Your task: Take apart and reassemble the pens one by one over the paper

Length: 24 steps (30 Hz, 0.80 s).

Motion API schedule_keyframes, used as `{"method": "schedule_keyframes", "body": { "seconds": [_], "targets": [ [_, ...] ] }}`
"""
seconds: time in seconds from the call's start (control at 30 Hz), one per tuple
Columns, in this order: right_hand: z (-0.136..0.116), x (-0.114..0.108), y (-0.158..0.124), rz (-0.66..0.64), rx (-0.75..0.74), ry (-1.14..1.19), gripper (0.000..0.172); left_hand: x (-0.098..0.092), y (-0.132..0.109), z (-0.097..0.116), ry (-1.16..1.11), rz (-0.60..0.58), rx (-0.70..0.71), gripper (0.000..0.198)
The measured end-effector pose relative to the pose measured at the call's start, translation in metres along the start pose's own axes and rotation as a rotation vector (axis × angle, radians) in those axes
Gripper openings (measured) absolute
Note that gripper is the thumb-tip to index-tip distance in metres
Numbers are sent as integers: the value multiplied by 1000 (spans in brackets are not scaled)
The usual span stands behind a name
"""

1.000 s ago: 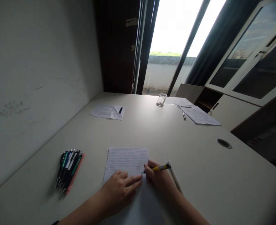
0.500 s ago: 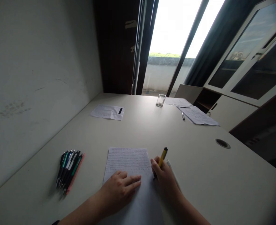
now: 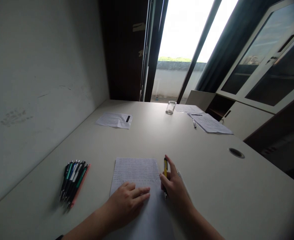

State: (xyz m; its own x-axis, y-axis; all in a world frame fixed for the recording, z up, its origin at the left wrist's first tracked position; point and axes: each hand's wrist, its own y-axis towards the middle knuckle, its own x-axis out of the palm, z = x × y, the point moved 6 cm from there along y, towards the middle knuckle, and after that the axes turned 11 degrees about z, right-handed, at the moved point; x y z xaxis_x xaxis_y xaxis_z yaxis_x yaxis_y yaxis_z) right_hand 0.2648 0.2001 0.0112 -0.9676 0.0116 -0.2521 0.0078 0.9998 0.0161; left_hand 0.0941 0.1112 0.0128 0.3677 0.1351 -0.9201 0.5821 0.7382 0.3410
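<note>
A sheet of paper [image 3: 137,166] lies in front of me on the white table, its upper part covered with lines of handwriting. My left hand [image 3: 128,201] rests flat on the sheet, fingers stretched to the right. At the sheet's right edge my right hand [image 3: 173,185] grips a yellow and black pen [image 3: 165,168] upright, tip down. The index finger reaches up to the pen's top end. Beside and partly behind that hand lies a thin whitish, see-through item [image 3: 184,183] whose kind I cannot make out.
A bundle of several pens [image 3: 74,183] lies to the left. Further back are a creased paper [image 3: 114,120], a clear glass [image 3: 171,107], a stack of papers [image 3: 209,122] and another pen [image 3: 194,123]. A round cable hole [image 3: 236,153] is at the right.
My right index finger has lifted from the pen's barrel to its top end. The pen has turned from leaning right to nearly upright. My left hand has stayed in place.
</note>
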Motion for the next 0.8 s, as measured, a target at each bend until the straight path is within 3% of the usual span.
{"method": "schedule_keyframes", "body": {
  "seconds": [0.53,0.8],
  "targets": [
    [5,0,2,2,43,44,70,-2,2,2,-3,-17,0,38],
    [6,-2,3,35,39,80,78,2,-1,0,1,-15,0,39]
  ]
}}
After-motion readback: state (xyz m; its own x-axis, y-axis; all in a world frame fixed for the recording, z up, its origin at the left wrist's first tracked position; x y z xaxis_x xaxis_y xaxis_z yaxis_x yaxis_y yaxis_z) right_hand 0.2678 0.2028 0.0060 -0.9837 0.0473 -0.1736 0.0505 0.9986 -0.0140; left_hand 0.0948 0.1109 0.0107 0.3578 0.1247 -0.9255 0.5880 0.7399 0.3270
